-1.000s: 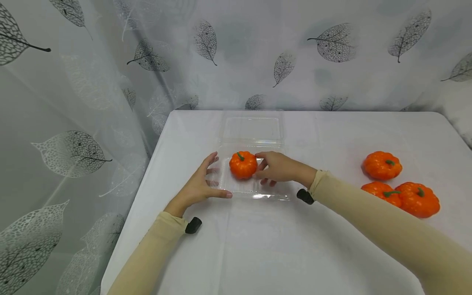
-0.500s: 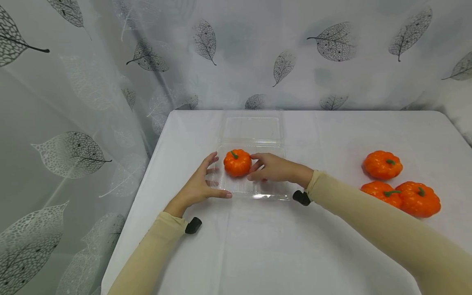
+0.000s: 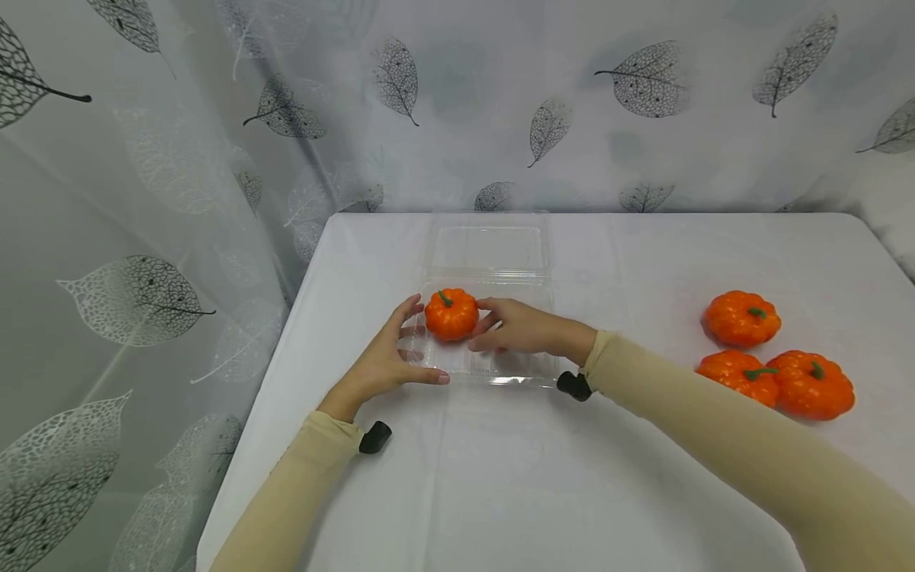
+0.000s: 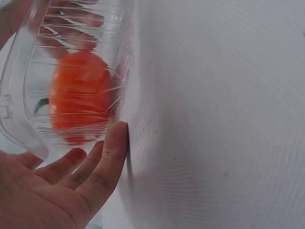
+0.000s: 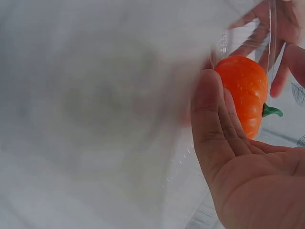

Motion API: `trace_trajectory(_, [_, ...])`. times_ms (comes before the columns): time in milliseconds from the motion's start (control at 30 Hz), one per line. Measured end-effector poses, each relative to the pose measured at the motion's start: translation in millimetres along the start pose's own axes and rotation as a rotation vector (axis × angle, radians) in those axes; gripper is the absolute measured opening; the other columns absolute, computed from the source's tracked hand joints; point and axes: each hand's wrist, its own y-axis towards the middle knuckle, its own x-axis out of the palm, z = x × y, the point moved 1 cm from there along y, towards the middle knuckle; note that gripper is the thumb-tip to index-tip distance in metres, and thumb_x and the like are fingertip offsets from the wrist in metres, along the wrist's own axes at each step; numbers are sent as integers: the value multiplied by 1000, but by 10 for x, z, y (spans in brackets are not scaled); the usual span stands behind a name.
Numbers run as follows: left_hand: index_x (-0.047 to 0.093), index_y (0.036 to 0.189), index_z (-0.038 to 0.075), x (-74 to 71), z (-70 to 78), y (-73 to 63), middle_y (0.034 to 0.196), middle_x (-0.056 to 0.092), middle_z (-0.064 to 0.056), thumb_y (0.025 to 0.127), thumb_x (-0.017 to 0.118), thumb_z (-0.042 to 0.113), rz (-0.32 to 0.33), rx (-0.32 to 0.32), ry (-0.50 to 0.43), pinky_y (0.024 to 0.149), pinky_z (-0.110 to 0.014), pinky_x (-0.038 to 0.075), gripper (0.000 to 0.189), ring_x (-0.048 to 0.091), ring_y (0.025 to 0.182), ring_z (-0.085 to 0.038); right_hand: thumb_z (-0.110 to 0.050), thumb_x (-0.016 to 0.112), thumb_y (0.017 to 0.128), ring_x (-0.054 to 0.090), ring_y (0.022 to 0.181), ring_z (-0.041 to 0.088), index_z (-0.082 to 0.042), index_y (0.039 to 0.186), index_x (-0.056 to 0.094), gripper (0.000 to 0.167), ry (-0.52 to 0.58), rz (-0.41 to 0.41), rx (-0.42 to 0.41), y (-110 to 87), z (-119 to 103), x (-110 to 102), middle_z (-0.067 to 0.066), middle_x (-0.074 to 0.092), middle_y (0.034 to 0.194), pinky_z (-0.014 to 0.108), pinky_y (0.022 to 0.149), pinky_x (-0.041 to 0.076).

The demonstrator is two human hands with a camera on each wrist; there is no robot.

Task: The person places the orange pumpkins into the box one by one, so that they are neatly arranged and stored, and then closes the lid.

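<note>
A small orange pumpkin (image 3: 452, 314) with a green stem sits in the left part of a clear plastic clamshell box (image 3: 518, 367), whose lid (image 3: 492, 248) lies folded back. My right hand (image 3: 525, 327) reaches into the box from the right, its fingertips against the pumpkin's right side. In the right wrist view the fingers (image 5: 207, 114) extend along the pumpkin (image 5: 243, 88). My left hand (image 3: 380, 367), fingers and thumb spread, stands around the box's left front corner. The left wrist view shows the left fingers (image 4: 102, 171) at the clear wall, with the pumpkin (image 4: 81, 93) visible through it.
Three more orange pumpkins stand on the right of the white-covered table (image 3: 543, 492): one behind (image 3: 741, 320), two in front, the front-right one (image 3: 813, 387) beside another (image 3: 736, 372) partly hidden by the right sleeve. A leaf-patterned curtain (image 3: 457, 95) hangs behind.
The pumpkin in the box has moved left and slightly back, with my right hand moving left along with it. My left hand and the box have stayed in place.
</note>
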Motion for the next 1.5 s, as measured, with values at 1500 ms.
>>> trace_trajectory(1500, [15,162,26,15,-90,65,161,28,5,63,99,32,3,23,-20,102,-45,50,131,42,138,-28,-15,93,74,45,125,6,-29,150,47,90,-311,520,-282,-1818,373,-752,-11,44,147,14,102,36])
